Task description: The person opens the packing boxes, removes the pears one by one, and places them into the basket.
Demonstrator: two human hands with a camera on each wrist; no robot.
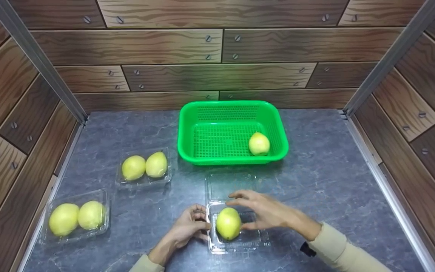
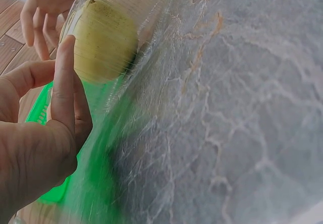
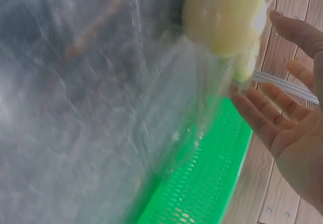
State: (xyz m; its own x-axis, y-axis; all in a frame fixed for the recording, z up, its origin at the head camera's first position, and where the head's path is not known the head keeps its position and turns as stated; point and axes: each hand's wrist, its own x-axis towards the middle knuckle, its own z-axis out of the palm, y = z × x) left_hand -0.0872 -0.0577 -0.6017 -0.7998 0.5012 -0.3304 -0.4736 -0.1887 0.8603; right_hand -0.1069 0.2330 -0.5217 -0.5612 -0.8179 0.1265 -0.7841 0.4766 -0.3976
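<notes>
Your left hand (image 1: 187,226) is at the left wall of the open box (image 1: 219,251), with the fingers partly bent and the thumb tip at the rim. You cannot tell from these views whether the fingers pinch the rim or only touch it.

Your right hand (image 1: 263,209) is over the right part of the box. Its fingers are spread wide from the thumb and hold nothing. The thumb tip is just beside the pear (image 1: 229,223); contact cannot be confirmed.

The pear sits inside the box, in the left part, between your two hands. A small dark spot marks the end nearest you. The box is clear plastic and stands on the table (image 1: 315,185) directly in front of you. Its clear lid (image 1: 225,186) is folded back, away from you, toward the basket.

The green basket (image 1: 184,128) stands beyond the lid, near the back wall (image 1: 172,47). One loose pear (image 1: 259,144) rests in its near right corner.

To your left, locate two more clear boxes. The far box (image 1: 142,184) contains two pears side by side. The near box (image 1: 106,211), closer to the table's left edge, also contains two.
</notes>
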